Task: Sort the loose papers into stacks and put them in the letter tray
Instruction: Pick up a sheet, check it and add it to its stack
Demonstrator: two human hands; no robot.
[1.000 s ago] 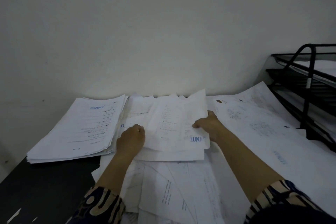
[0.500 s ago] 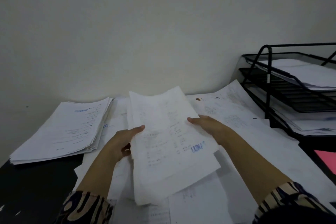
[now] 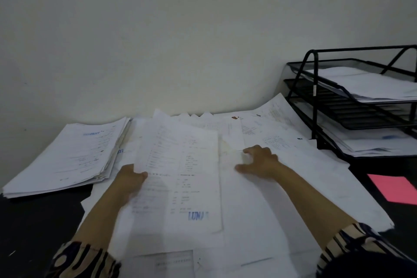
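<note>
At nine o'clock a sorted stack [image 3: 67, 156] lies on the dark desk [image 3: 38, 221]. At centre, the left hand [image 3: 129, 179] pinches the edge of a sheaf stamped LUNAS [image 3: 180, 176]. Half a second ago both hands held it; now the right hand [image 3: 259, 161] has let go, its fingers spread and relaxed over the loose papers [image 3: 282, 198], likely reaching for more. At three o'clock stands the letter tray [image 3: 302, 88], some tiers already holding paper.

2 bare forearms, patterned sleeves [image 3: 83, 259] in cream, tan and dark navy stripes
</note>
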